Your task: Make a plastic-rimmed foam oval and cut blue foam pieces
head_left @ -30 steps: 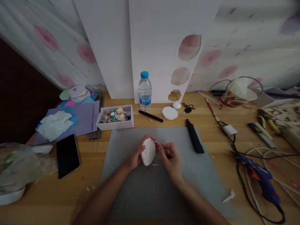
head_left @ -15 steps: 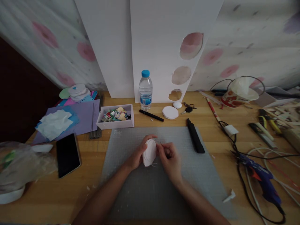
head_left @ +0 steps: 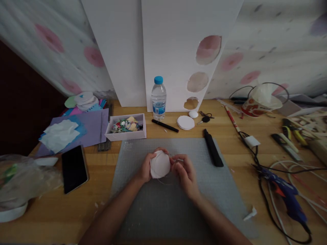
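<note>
My left hand (head_left: 147, 166) is closed around the left edge of a white round disc (head_left: 161, 164), which I hold above the grey cutting mat (head_left: 153, 211). The disc's face is turned up toward me. A thin pale strand (head_left: 163, 182) curves out below it. At the disc's right edge, the fingers of my right hand (head_left: 186, 173) are pinched together; what lies between them is too small to make out. Behind my hands, another white disc (head_left: 185, 123) lies flat on the wooden table (head_left: 102, 170).
Behind the mat stand a water bottle (head_left: 158, 98) and a white box of scraps (head_left: 126, 136). A black marker (head_left: 213, 148) lies on the mat's right side. To the right are a blue glue gun (head_left: 286, 194) and cables; a phone (head_left: 74, 169) lies left.
The disc has turned from nearly edge-on to face me more fully, and it has shifted slightly left. My right hand stays at its right edge.
</note>
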The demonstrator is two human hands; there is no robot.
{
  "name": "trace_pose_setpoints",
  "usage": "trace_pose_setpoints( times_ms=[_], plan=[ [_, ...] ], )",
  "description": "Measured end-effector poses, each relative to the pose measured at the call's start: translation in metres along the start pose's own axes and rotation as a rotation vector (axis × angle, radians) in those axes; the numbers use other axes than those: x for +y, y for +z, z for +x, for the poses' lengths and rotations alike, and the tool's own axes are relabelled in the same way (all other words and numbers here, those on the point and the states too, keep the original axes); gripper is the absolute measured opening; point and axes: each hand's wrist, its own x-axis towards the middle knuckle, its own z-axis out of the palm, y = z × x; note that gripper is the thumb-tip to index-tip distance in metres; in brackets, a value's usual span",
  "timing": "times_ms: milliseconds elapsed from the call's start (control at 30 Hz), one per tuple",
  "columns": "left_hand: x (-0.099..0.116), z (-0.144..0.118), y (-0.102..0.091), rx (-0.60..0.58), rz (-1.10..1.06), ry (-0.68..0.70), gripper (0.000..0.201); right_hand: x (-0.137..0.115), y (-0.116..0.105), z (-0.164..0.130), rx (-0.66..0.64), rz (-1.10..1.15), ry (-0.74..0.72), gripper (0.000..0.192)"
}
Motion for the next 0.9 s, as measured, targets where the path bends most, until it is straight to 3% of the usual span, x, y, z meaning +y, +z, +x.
trace_pose_setpoints(
  times_ms=[267, 600, 900],
  plan=[
    [0.002, 0.0, -0.004, 0.016, -0.022, -0.006, 0.035, -0.002, -0.004, 0.01, 0.054, -0.066, 0.029, 0.021],
    [0.0, -0.002, -0.013, 0.086, 0.047, 0.061, 0.038, -0.008, -0.001, 0.01, -0.034, -0.094, 0.084, 0.022],
    [0.004, -0.005, -0.009, 0.087, 0.089, 0.055, 0.037, -0.008, 0.0, 0.009, -0.061, -0.123, 0.085, 0.024]
  ],
)
